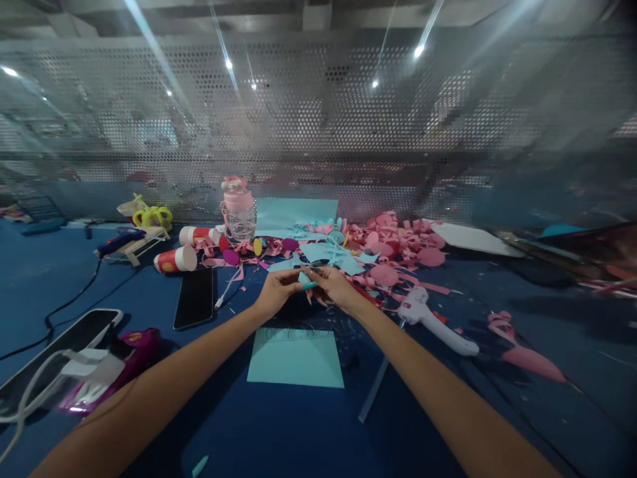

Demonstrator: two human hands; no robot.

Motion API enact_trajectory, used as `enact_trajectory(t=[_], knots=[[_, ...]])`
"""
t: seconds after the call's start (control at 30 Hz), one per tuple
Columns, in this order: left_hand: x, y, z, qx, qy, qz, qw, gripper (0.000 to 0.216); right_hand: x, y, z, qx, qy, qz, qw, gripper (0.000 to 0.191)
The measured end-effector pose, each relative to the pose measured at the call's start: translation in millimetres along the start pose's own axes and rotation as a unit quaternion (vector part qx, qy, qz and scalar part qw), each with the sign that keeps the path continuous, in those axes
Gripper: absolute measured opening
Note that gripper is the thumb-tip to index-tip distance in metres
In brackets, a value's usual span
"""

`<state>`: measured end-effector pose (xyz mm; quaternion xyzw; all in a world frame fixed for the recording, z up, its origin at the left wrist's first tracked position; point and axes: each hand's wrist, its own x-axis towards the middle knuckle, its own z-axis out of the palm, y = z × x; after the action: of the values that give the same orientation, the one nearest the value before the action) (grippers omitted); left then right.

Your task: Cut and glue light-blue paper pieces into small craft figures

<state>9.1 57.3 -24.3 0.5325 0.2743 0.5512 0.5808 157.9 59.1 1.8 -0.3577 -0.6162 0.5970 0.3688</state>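
Note:
Both my arms reach forward over a blue table (279, 431). My left hand (277, 292) and my right hand (332, 287) meet at the middle, fingers pinched together around a small teal piece (309, 286) between them. Just nearer to me lies a light blue paper sheet (295, 358), flat on the table. Beyond the hands is a heap of pink and light blue paper scraps (378, 249). A white glue gun (432, 320) lies right of my right hand.
A black phone (195, 297) lies left of the hands, with red-and-white paper cups (175, 259) and a pink-lidded bottle (238, 209) behind. A blue glue gun (122, 241) and cables are far left. A perforated metal screen (318, 126) closes the back.

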Motion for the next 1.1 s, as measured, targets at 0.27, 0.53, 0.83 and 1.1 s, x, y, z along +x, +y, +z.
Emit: enact_trajectory(t=[0.27,0.53,0.83,1.1], knots=[[-0.8,3.6,3.1,0.006,0.005,-0.020,1.000,0.034,2.5,-5.3,-6.2,-0.037,-0.023,-0.017,0.999,0.053],[0.0,0.1,1.1,0.027,0.031,-0.011,0.999,0.034,1.5,-1.5,3.4,-0.015,0.025,-0.017,0.999,0.050],[-0.6,3.5,3.0,-0.008,0.046,-0.024,0.999,0.041,1.6,1.9,6.1,0.021,0.051,-0.001,0.998,0.053],[-1.8,7.2,4.4,-0.001,0.038,-0.020,0.999,0.033,1.1,1.7,2.2,0.020,0.014,0.003,1.000,0.046]])
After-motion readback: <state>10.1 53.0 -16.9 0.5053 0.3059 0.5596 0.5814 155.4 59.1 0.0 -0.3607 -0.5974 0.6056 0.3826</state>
